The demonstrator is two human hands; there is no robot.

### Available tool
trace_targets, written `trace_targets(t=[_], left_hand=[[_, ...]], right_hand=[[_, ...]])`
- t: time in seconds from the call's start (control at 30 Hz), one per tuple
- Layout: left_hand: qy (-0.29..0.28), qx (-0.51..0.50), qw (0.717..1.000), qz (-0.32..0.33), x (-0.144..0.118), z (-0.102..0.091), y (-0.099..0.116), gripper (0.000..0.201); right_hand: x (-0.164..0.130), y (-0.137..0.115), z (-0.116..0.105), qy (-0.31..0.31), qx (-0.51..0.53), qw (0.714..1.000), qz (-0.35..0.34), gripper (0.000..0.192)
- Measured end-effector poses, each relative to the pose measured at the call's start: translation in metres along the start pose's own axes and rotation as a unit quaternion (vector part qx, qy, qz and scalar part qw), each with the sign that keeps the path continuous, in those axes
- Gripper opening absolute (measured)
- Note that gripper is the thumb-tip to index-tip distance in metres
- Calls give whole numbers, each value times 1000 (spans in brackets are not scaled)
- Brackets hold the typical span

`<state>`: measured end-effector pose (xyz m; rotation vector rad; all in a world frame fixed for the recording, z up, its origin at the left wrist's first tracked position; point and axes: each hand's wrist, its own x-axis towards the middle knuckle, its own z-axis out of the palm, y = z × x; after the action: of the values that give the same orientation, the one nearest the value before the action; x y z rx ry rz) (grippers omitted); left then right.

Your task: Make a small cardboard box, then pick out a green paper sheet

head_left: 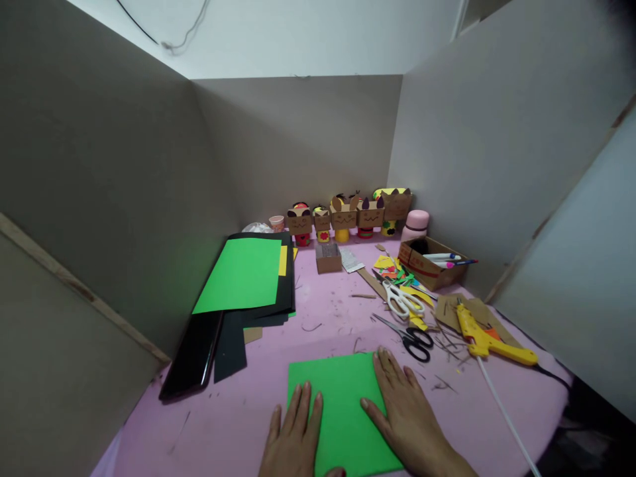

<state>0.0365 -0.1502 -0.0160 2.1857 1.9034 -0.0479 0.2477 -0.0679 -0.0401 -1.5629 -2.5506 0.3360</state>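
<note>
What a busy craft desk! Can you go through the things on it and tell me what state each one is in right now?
green sheet: flat on the table, pressed under both hands
left hand: open, palm down on the sheet
right hand: open, palm down on the sheet
black scissors: lying slightly open
white scissors: lying flat, blades hidden
glue gun: lying on its side, corded
cardboard box: open, pens inside
paper stack: flat, green on top

Left hand point(293, 434) flat, palm down, fingers point(304, 401) stretched forward and held close together. Right hand point(410, 417) likewise flat and palm down, fingers point(390, 368) spread a little and angled up to the left, wrist trailing off toward the lower right.
</note>
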Motion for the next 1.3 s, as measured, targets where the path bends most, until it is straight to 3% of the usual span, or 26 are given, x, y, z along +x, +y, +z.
trace_targets(t=[0.13,0.2,0.27,0.37,0.5,0.7,0.87,1.07,1.3], left_hand=[[-25,13,999,-19,-5,0,-3,79],[-14,12,1000,-16,-5,4,-3,79],[8,17,1000,-6,-6,10,-5,77],[24,27,999,5,-7,17,-7,76],[28,23,999,11,-8,17,-8,73],[74,36,996,27,-13,23,-16,70],[40,33,998,-21,-27,23,-25,61],[-24,42,995,-85,-38,6,-23,56],[11,47,994,-95,-46,17,-32,55]], right_hand=[[-3,-15,-5,10,-20,1000,3,63],[-5,-32,-1,18,-25,996,-89,62],[-7,-51,9,18,-18,963,-270,62],[-11,-66,28,19,-17,946,-323,49],[-16,-55,42,35,-29,951,-305,47],[-27,-20,43,81,-70,950,-294,47],[-40,6,40,109,-120,945,-283,75],[-58,35,33,71,-119,963,-233,86],[-79,61,27,-17,-70,987,-146,77]])
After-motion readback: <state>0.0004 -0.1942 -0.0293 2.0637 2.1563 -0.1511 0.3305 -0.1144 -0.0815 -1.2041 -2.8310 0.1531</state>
